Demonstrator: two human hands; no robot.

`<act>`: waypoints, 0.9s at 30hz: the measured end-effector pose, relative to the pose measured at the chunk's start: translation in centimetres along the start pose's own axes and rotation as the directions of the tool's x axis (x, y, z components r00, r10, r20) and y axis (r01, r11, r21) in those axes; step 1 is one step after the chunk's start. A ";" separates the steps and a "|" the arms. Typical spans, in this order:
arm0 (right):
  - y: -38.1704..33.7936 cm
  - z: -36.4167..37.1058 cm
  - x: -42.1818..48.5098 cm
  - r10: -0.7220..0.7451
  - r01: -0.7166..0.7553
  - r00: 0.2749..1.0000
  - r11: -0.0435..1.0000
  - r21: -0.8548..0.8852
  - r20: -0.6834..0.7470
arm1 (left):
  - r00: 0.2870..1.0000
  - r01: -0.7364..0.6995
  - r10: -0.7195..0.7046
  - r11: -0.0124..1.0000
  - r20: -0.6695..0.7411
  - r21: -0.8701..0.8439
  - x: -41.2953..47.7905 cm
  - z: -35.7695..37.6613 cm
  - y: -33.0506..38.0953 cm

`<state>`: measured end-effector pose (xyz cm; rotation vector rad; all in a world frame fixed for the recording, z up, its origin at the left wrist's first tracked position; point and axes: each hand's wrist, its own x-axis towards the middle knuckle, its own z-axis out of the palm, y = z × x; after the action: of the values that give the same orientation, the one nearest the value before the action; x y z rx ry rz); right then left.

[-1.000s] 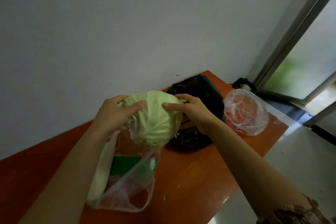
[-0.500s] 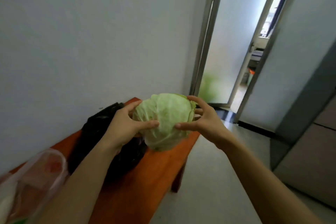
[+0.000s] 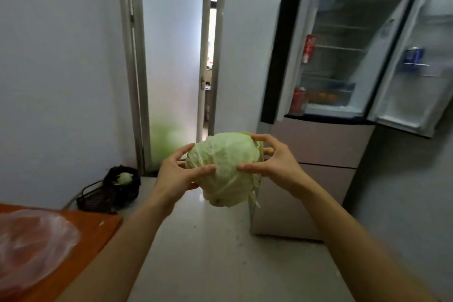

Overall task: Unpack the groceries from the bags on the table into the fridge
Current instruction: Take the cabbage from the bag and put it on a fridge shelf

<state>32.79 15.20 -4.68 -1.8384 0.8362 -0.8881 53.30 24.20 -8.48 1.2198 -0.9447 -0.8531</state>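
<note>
Closest in, bottom left, there's a clear plastic bag [image 3: 31, 240] lying on the corner of the orange bench [image 3: 98, 225]. Something reddish shows through it, but it's too blurry to tell what.

Just past that, both arms are stretched out over the pale floor [image 3: 220, 252] with a cabbage [image 3: 225, 167] held up in the air between them. It's clear of the bench and not in the fridge yet. The left hand [image 3: 176, 174] cups its left side and the right hand [image 3: 277, 162] its right. The fingers [image 3: 203, 169] are spread and curled round the head, and the two thumbs nearly meet across the front. Some loose outer leaves hang off the bottom right.

Further back on the floor by the wall there's a black bag [image 3: 127, 193] with a pale green lump in it, and a dark wire basket [image 3: 90, 200] just beside it.

Far end: on the right the fridge [image 3: 343, 56] stands with both upper doors open and its lower drawers shut. There are two red cans [image 3: 308, 48] in the left door and something blue [image 3: 413, 55] in the right door. Left of the fridge is a doorway with a frosted door [image 3: 171, 56] ajar.
</note>
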 end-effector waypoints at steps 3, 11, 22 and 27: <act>2.2 -6.5 2.2 -0.026 0.019 0.995 0.997 -0.076 -0.094 | 0.997 -0.027 0.030 0.999 0.068 -0.037 4.7 6.6 -0.8; 8.4 -23.4 12.0 -0.050 -0.028 0.945 0.972 -0.232 -0.323 | 0.953 -0.051 0.084 0.992 0.290 -0.119 21.1 23.7 -2.6; 15.0 -44.0 23.2 -0.040 -0.106 0.853 0.963 -0.247 -0.521 | 0.882 -0.087 0.143 0.986 0.450 -0.143 39.5 45.2 -2.4; 17.9 -52.9 29.1 -0.091 -0.089 0.853 0.945 -0.314 -0.515 | 0.880 -0.121 0.195 0.974 0.434 -0.194 46.6 54.0 -3.0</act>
<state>0.09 -38.03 3.40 -1.8952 1.3947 -1.3518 20.92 -38.94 -0.77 0.8009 -1.3024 -1.0828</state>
